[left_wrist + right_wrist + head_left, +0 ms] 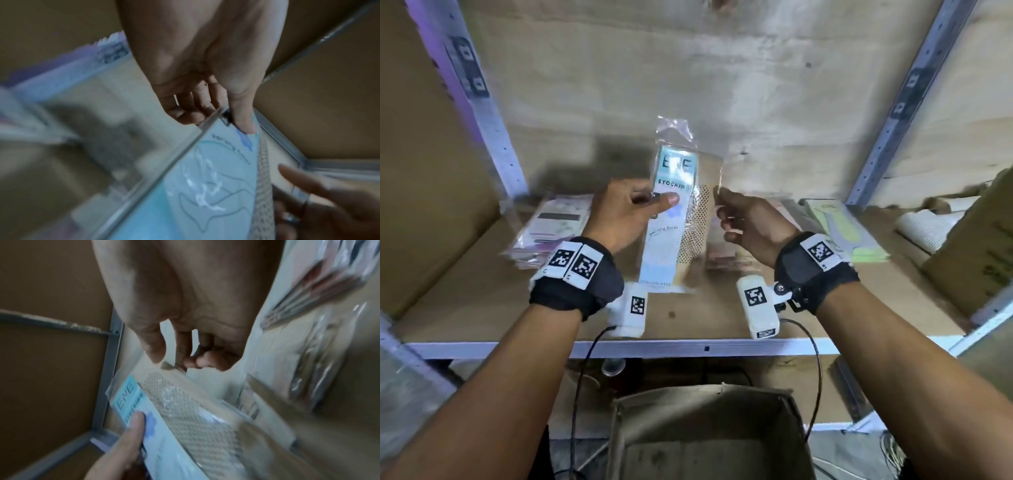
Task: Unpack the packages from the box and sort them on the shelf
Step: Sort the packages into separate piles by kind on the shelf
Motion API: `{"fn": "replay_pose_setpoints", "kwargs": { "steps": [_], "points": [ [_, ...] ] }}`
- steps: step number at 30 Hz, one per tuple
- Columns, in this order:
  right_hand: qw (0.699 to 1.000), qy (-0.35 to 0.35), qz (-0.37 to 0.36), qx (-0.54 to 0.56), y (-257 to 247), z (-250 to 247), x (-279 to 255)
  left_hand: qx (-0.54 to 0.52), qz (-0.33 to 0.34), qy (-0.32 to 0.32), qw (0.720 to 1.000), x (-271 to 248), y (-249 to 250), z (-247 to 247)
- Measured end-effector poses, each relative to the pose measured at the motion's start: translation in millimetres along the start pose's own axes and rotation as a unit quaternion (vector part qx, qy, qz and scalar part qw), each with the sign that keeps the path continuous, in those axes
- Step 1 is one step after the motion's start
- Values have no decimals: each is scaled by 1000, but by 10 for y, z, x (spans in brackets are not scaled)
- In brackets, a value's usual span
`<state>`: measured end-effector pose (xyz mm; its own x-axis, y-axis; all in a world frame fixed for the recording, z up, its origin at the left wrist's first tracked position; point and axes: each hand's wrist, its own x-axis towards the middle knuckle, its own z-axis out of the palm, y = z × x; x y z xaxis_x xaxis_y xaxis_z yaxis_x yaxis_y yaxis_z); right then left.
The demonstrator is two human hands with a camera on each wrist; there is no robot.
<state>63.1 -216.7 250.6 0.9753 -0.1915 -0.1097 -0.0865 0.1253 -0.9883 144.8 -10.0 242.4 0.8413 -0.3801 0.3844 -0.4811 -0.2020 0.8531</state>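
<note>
The clear plastic stocking package with the light-blue card (671, 219), reading "ENE" and a blurry "STOCKIN…", is held up over the cardboard-lined metal shelf (688, 347). Left hand (625, 216) pinches its left edge, thumb on front; right hand (748, 224) pinches the right edge. Open cardboard box (709, 435) sits below.

- From head height we look forward and down at the shelf (705, 347).
- Our wrist cameras look along each palm, very close.
- All three views share the stocking package (674, 219) (205, 186) (185, 410).
</note>
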Motion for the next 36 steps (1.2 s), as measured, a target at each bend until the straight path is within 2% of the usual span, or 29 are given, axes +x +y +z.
{"fn": "replay_pose_setpoints", "kwargs": {
  "steps": [3,8,10,13,17,21,25,33,36],
  "points": [
    [993,18,-31,-110,212,-71,-95,-94,-69,5,993,-29,-55,266],
    [998,-30,1,-57,536,-234,-141,-161,-192,-41,967,-35,-236,537],
    [996,-47,0,-78,575,-279,-153,-166,-205,-43,964,14,-283,567],
    [990,-77,5,-120,589,-346,-157,-153,-223,2,963,125,-352,541],
    [979,-139,32,-148,621,-422,-157,-184,-217,55,957,218,-413,440],
    [986,-115,66,-103,666,-490,-124,-72,-195,-13,978,254,-495,344],
    [984,-126,65,-108,666,-563,-112,-3,-187,-67,980,253,-548,342],
    [979,-150,22,-136,627,-614,-221,49,-167,-59,983,172,-519,366],
    [978,-154,20,-140,629,-625,-261,8,-176,-75,982,104,-478,379]
  ]
}}
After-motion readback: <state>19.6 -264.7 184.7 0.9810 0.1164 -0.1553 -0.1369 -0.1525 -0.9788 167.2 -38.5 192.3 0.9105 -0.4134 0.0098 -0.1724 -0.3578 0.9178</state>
